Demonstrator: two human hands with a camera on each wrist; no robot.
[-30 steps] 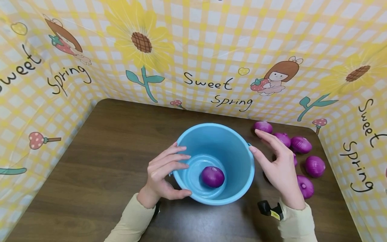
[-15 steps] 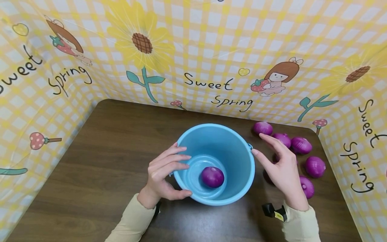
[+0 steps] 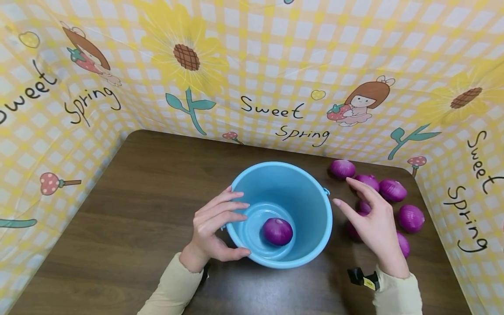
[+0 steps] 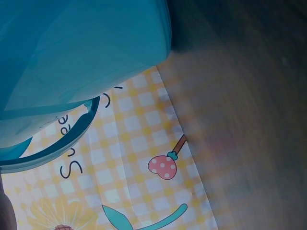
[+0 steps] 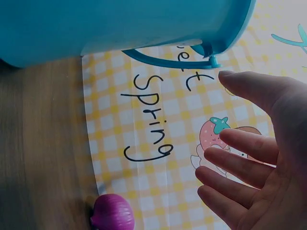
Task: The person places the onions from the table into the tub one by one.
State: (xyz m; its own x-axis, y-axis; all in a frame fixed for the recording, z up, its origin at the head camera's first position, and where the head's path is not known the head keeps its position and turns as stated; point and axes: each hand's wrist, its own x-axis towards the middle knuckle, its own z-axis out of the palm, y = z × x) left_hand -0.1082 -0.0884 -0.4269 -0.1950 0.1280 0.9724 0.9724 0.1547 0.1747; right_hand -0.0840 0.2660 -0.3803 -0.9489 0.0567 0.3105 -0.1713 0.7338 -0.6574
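A light blue bucket (image 3: 311, 210) stands on the table with one purple onion (image 3: 278, 232) lying on its bottom. My left hand (image 3: 214, 225) holds the bucket's left side, its fingers over the rim and its thumb at the near edge. To the right of the bucket, my right hand (image 3: 372, 218) hovers with fingers spread and touches nothing. The right wrist view shows that hand's palm (image 5: 290, 177) apart from the bucket (image 5: 120, 28) and its hanging handle (image 5: 168, 62). Little of the left hand appears in the left wrist view, beside the bucket wall (image 4: 86, 48).
Several purple onions lie loose on the table's right side, including one at the back (image 3: 342, 169) and another onion (image 3: 411, 218) farther right. Some are partly hidden by the right hand. A checked cloth (image 3: 275, 65) walls the dark wooden table (image 3: 138, 210) at back and sides.
My right hand has drawn away from the bucket's right rim, moving right and slightly toward me. The left hand, the bucket and the onion inside keep their places.
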